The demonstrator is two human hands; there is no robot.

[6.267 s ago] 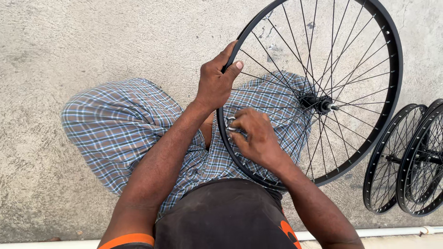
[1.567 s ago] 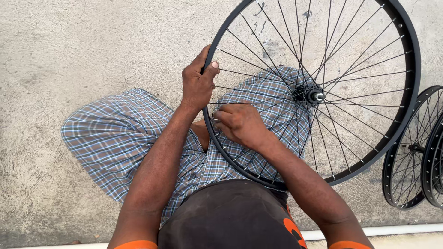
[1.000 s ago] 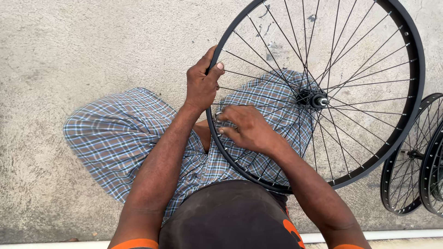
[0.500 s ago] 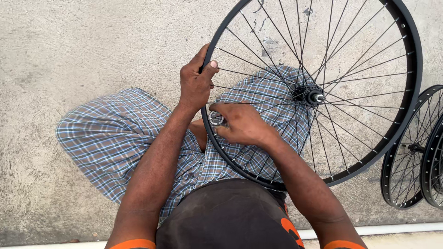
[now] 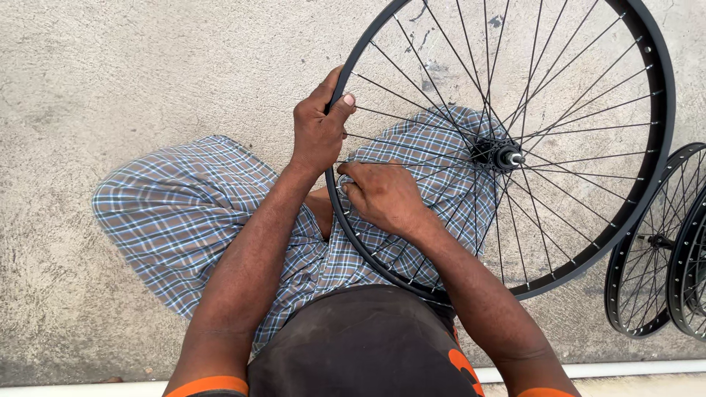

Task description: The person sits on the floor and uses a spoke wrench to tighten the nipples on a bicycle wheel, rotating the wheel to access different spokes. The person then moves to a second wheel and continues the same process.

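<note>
One black spoked bicycle wheel (image 5: 507,154) stands upright across the seated person's lap, its lower rim resting on the plaid-clad legs (image 5: 191,220). Left hand (image 5: 320,129) is closed around the rim at its left side, thumb on top. Right hand (image 5: 382,195) sits curled among the spokes just inside the rim, fingers pinched on something at a spoke end; whether a tool is held cannot be told. Risk, as judged: the wheel is steadied by one grip only, so a slackened left hand could let it roll or tip toward the spare wheels (image 5: 662,250) standing close at right; fingers between spokes could be nipped if it turns. Rim looks round and unmarked, spokes straight and evenly laced, silver-ended hub (image 5: 504,156) centred. Bare concrete floor (image 5: 147,66) lies beneath.
</note>
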